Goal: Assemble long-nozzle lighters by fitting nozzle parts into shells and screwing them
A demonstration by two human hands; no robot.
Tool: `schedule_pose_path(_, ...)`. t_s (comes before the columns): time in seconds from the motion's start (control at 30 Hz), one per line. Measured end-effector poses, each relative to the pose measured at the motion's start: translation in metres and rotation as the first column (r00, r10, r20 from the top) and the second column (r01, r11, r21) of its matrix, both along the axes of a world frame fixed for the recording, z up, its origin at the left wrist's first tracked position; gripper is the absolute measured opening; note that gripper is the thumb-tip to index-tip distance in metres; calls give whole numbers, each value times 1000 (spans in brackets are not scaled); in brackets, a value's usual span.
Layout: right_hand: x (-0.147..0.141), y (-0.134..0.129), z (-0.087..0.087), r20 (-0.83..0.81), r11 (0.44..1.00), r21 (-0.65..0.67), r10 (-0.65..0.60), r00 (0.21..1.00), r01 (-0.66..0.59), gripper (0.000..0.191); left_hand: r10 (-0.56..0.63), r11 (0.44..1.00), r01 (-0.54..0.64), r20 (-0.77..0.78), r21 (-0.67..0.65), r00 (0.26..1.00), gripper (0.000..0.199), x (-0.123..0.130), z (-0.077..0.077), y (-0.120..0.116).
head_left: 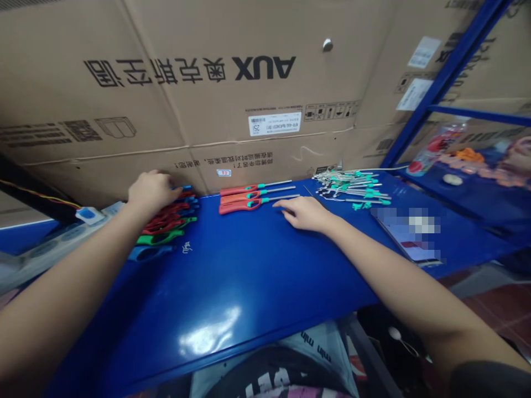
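Your left hand (151, 190) was over the coloured handles (160, 221), which lay beneath its fingers; grip hidden, could not tell. Your right hand (305, 213), loosely open, was nearer the three red-orange lighters (236, 207), lying left of its fingertips, long axes roughly along the forefinger.

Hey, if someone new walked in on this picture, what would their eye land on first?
Probably the big black lettering on the cardboard standing behind the glossy blue table. Next, the three red and orange handles with metal rods, lying side by side near the table's back edge, the right hand just beside them. Then the colorful pile at left, under the left hand.
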State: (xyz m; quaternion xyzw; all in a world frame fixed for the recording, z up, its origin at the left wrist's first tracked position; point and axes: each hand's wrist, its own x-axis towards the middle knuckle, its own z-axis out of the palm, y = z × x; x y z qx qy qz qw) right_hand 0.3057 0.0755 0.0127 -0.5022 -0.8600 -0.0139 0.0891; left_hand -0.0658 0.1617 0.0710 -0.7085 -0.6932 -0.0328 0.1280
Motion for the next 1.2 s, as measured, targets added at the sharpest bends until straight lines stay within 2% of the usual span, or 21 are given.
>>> schedule_pose_path(0.27,3,1,0,-68,999,-25,41,997,-43,39,-29,999,26,-63,-45,998,30,-6,-7,6)
schedule_pose_path(0.47,4,3,-2,-91,998,-28,49,995,-52,35,-52,999,52,-107,2,993,34,-1,-6,-3)
schedule_pose_path(0.6,4,3,-6,-128,992,22,127,984,-125,35,-64,993,75,-114,95,991,42,13,-4,-18)
schedule_pose_path(0.73,4,4,-9,-144,980,69,197,970,-189,32,-167,972,183,-114,150,979,39,43,-11,-44)
schedule_pose_path(0.83,4,3,-9,-163,977,75,209,964,-199,31,-382,911,392,-98,129,919,33,74,-23,-74)
schedule_pose_path(0.97,3,1,-9,-182,973,85,226,957,-214,29,-587,809,588,-93,-14,804,20,113,-43,-112)
schedule_pose_path(1.07,2,1,-9,-197,966,90,254,947,-241,26,-679,733,677,-7,-64,734,18,129,-58,-129)
schedule_pose_path(1.2,0,0,-10,-215,953,87,303,929,-290,24,-735,669,743,166,13,658,19,137,-70,-139)
